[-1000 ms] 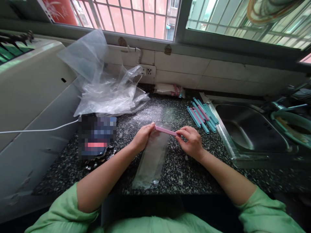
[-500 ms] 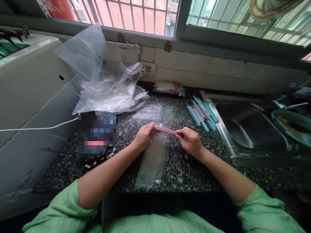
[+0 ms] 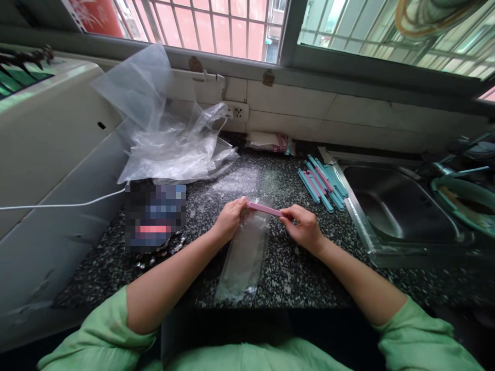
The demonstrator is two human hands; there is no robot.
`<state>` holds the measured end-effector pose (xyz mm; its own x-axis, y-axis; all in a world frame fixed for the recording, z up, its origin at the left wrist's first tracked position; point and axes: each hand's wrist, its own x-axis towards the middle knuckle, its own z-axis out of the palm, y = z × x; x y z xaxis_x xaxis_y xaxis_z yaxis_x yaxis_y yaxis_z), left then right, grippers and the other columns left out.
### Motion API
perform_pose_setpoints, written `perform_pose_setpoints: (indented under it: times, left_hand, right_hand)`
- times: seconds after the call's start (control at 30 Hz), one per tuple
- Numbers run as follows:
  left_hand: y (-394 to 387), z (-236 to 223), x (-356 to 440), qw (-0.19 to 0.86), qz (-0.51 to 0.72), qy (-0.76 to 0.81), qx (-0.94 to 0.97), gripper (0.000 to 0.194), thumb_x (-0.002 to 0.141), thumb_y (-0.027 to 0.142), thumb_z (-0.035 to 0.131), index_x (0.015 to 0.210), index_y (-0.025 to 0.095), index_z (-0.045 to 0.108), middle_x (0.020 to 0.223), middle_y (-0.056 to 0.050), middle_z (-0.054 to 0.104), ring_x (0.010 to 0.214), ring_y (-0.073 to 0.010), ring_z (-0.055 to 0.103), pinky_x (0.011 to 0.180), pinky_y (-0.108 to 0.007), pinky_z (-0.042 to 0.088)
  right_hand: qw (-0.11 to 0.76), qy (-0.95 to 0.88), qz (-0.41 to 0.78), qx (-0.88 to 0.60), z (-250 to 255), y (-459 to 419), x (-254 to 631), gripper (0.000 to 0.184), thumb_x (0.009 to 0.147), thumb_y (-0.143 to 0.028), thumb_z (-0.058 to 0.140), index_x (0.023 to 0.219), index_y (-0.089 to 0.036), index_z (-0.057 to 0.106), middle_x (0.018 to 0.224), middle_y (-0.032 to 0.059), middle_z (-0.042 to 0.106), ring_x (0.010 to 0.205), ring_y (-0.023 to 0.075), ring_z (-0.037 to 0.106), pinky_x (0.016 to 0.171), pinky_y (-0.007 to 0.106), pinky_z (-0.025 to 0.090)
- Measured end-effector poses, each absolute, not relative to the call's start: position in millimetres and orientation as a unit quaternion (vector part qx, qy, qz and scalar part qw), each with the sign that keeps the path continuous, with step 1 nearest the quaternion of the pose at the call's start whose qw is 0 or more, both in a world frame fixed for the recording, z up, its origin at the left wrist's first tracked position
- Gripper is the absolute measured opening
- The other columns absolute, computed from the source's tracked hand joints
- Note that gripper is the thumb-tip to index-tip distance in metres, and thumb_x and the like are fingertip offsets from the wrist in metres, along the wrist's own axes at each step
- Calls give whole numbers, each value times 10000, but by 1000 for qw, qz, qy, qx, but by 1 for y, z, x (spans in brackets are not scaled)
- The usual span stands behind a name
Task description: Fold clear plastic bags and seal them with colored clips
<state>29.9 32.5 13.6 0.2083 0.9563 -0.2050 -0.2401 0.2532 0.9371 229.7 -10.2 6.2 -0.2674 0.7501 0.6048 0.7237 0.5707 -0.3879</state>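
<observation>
A pink bag sealing clip [image 3: 265, 208] stretches between my two hands, lying across the top end of a clear plastic bag [image 3: 243, 263]. My left hand [image 3: 231, 216] pinches the clip's left end, its fingers closed near the bag's edge. At the other end, my right hand [image 3: 303, 225] grips the clip between thumb and bent fingers. The bag hangs down flat over the speckled counter toward its front edge; what it contains, if anything, cannot be made out. To the right lies a pile of blue and pink clips [image 3: 323, 183].
A heap of clear plastic bags [image 3: 174, 149] fills the back left. Below it are a blurred-out dark object [image 3: 157, 216] and a beaded chain [image 3: 178, 242]. A filled bag with clips [image 3: 266, 142] rests by the wall. On the right is a steel sink [image 3: 398, 206].
Both hands hold the pink clip in nearly the same place. The whole view has shifted very slightly; nothing else visibly moved.
</observation>
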Motion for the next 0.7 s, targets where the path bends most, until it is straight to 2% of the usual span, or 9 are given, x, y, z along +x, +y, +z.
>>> perform_pose_setpoints:
  times: [0.13, 0.47, 0.7]
  left_hand:
    - [33, 12, 30, 661, 456, 442, 400, 380, 617, 493, 647, 522, 152, 509, 463, 40, 462, 431, -65, 362, 442, -196, 272]
    - [32, 13, 32, 658, 456, 465, 379, 410, 614, 527, 653, 538, 145, 524, 443, 56, 423, 422, -57, 322, 435, -199, 250]
    - [31, 13, 34, 666, 462, 460, 363, 453, 573, 558, 671, 501, 173, 443, 418, 67, 388, 407, -55, 297, 413, -201, 237]
  right_hand:
    - [413, -788, 29, -455, 4, -9, 230, 40, 812, -173, 571, 837, -194, 593, 669, 8, 591, 610, 124, 559, 547, 234, 451]
    - [451, -754, 66, -473, 8, -9, 227, 31, 812, -206, 578, 807, -195, 605, 649, -13, 571, 584, 108, 534, 559, 230, 445]
    - [478, -731, 66, -482, 5, -8, 229, 50, 825, -234, 554, 840, -196, 583, 697, -7, 586, 602, 109, 534, 575, 231, 450]
